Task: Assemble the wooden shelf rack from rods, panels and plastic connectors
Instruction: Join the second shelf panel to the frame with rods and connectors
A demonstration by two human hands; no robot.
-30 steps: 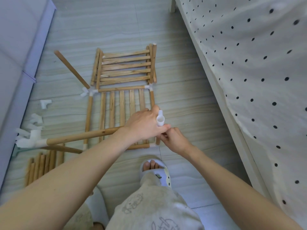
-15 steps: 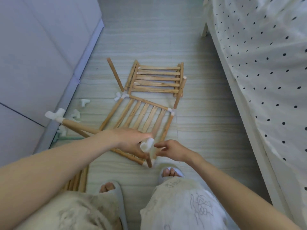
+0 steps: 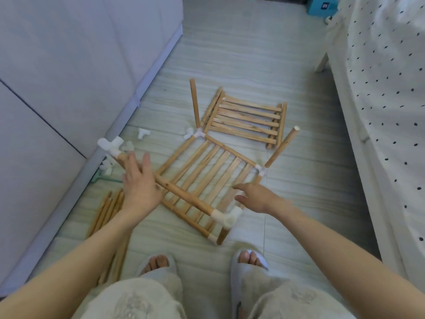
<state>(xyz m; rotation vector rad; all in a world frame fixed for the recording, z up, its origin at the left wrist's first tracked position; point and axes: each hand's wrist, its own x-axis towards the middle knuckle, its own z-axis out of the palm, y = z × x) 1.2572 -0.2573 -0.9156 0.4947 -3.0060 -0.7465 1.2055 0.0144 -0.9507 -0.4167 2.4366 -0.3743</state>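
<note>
A half-built rack lies on the floor: a slatted panel (image 3: 207,171) framed by rods with white plastic connectors at its corners. A thick rod (image 3: 184,195) runs from a white connector (image 3: 110,145) near the wall to another white connector (image 3: 228,217) at the near corner. Two rods stand up from the far corners, one upright (image 3: 195,104), one tilted (image 3: 281,147). My left hand (image 3: 140,183) hovers open over the thick rod's left part. My right hand (image 3: 257,196) is open just above the panel's near right side. A second slatted panel (image 3: 248,119) lies behind.
Loose white connectors (image 3: 143,133) lie by the wall base at left. A bundle of spare rods (image 3: 108,210) lies under my left forearm. A white cabinet (image 3: 69,65) borders the left, a dotted bedsheet (image 3: 386,88) the right. My slippered feet (image 3: 249,261) are just below the rack.
Both hands have let go of the connector at the near corner and spread open. The thick rod now sits joined to that corner connector. The camera has tilted up.
</note>
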